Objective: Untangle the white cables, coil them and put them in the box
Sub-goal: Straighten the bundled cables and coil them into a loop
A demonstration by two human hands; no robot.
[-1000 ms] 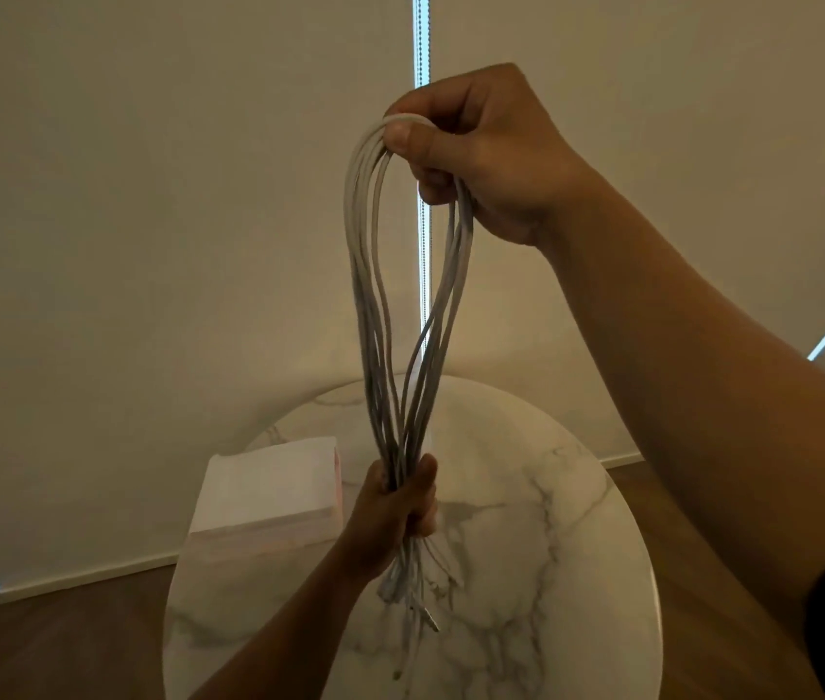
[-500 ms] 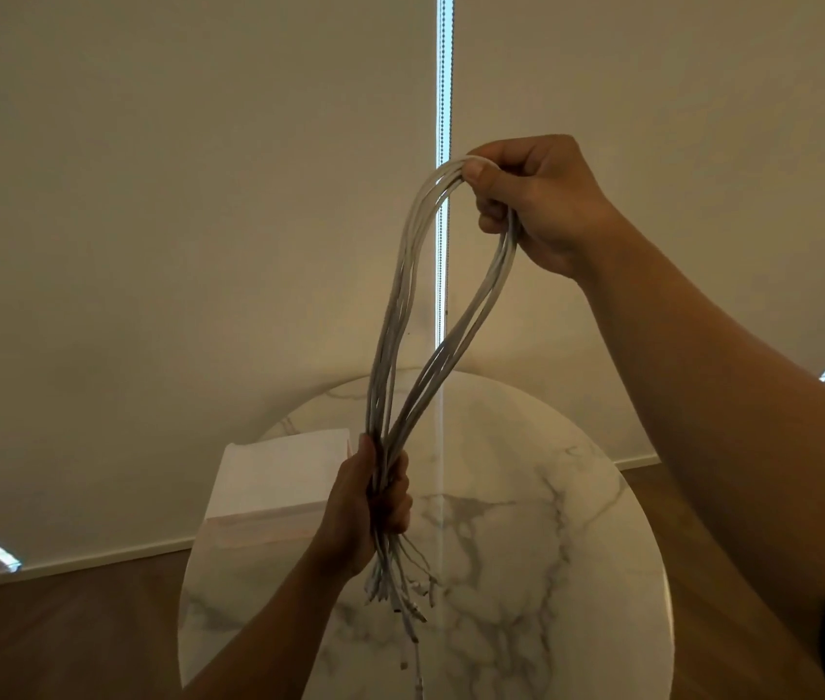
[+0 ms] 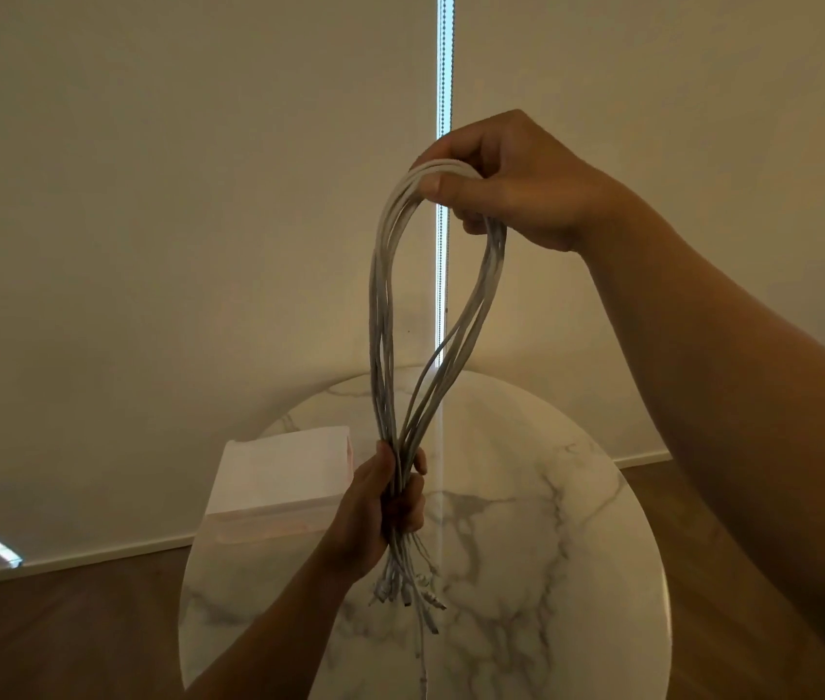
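The white cables (image 3: 383,320) hang as 1 folded bundle above the table (image 3: 577,497), the right hand (image 3: 516,189) pinching the top bend and the left hand (image 3: 375,512) clenched around both legs just above the loose plug ends. They look light, limp and smooth, likely to splay, so bend and gathered ends seem the best holds. The box (image 3: 279,472) sits at the table's far left edge, with bare marble to its right.

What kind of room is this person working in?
Likely a home or office room, not a workshop: a round marble-topped table, a wood floor, and closed roller blinds with a bead chain, daylight showing at their edges.
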